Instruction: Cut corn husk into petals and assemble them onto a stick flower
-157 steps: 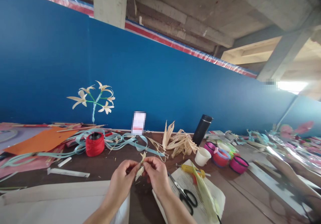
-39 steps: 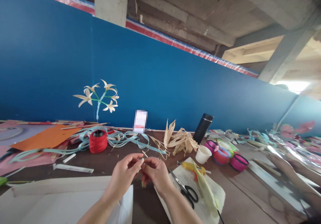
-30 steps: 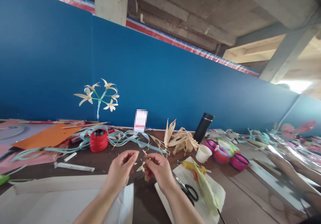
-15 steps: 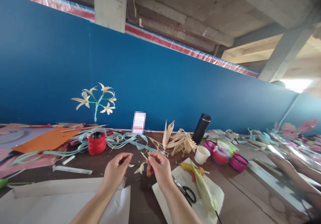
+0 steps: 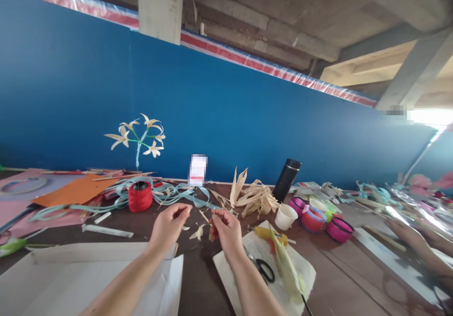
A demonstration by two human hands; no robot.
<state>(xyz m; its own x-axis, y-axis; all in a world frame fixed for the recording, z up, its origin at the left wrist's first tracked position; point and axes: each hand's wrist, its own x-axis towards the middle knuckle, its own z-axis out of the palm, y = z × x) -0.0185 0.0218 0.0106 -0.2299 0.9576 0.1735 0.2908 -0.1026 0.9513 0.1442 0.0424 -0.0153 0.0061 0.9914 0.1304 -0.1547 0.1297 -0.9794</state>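
Observation:
My left hand (image 5: pixel 169 227) is raised over the table, thumb and fingertips pinched together. Whatever sits in that pinch is too small to make out. To its right, and apart from it, my right hand (image 5: pixel 227 233) pinches a small tan-brown piece (image 5: pixel 212 233), mostly covered by the fingers. Pale husk-like petals (image 5: pixel 197 233) lie on the table between the hands. Beneath my right forearm are black-handled scissors (image 5: pixel 265 269) on a printed sheet (image 5: pixel 255 245), beside a yellow glue gun (image 5: pixel 271 235) and a green-white corn husk (image 5: pixel 287 269).
Dried husks (image 5: pixel 258 200), a black bottle (image 5: pixel 287 180) and a white cup (image 5: pixel 285 217) stand beyond my right hand. Red twine (image 5: pixel 140 198), blue ribbon (image 5: pixel 71 208) and a husk flower stem (image 5: pixel 138 153) are left. A co-worker's arm (image 5: pixel 412 243) rests far right.
Both hands have risen slightly, my left one a little more, keeping their pinches. The camera view has shifted slightly.

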